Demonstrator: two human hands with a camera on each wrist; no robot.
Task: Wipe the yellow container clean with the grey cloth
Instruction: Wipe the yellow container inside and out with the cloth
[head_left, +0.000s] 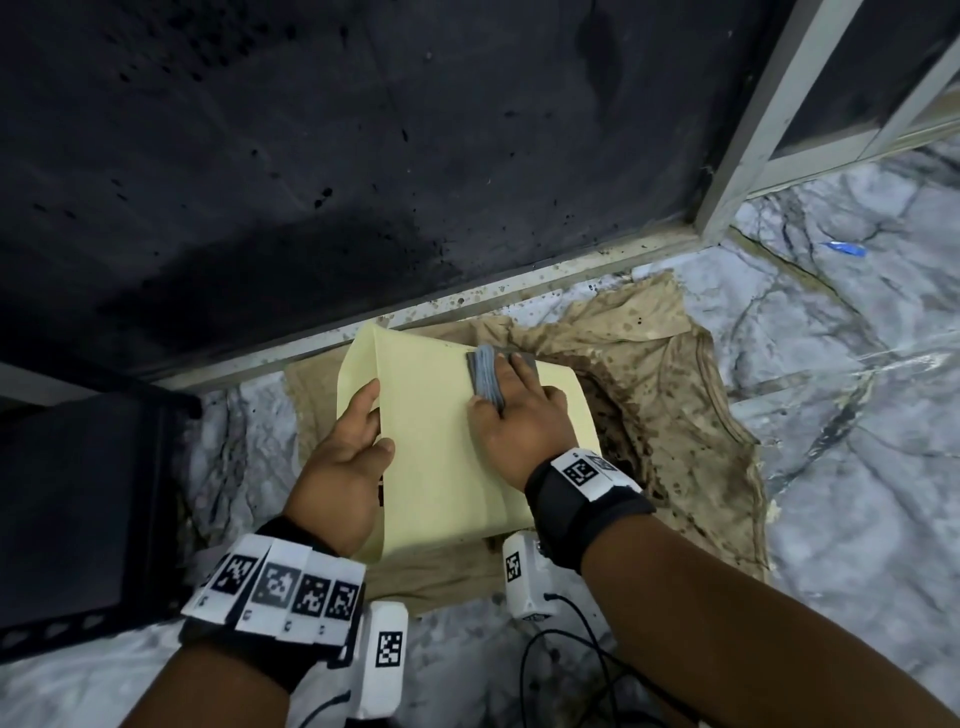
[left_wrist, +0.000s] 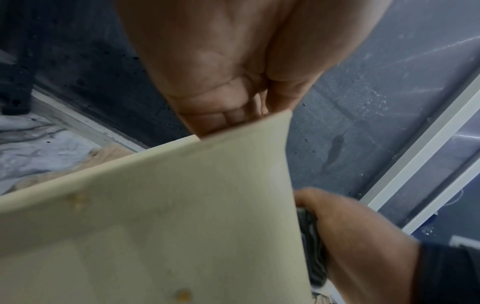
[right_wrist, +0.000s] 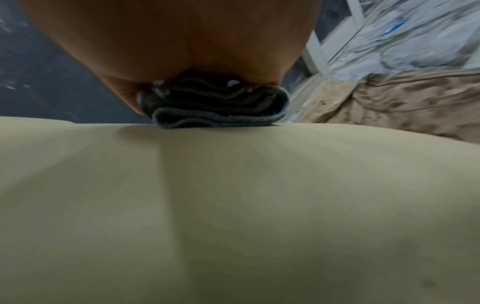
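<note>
Nearest the camera, the left hand (head_left: 343, 467) has its grip closed on the near-left edge of the yellow container (head_left: 441, 441): the thumb lies on the upper face and the fingers go round behind the edge, as the left wrist view shows. Just to the right of that grip, the right hand (head_left: 519, 421) presses the folded grey cloth (head_left: 485, 376) flat on the same upper face, thumb and fingers curled around the bundle. In the right wrist view the cloth (right_wrist: 215, 107) sits squeezed under the palm, its lowest fold touching the yellow surface. The container lies on its side, tilted, held between both hands, its far end beyond the right grip. A few small brownish specks mark the side seen from the left wrist (left_wrist: 182, 293).

Below and beyond the grips, a stained beige rag (head_left: 675, 395) is spread on the marbled floor (head_left: 857, 364). Past the container runs a pale spattered ledge (head_left: 467, 299) and behind it a dark wall (head_left: 363, 130). Left of the left grip stands a black metal rack (head_left: 78, 493).
</note>
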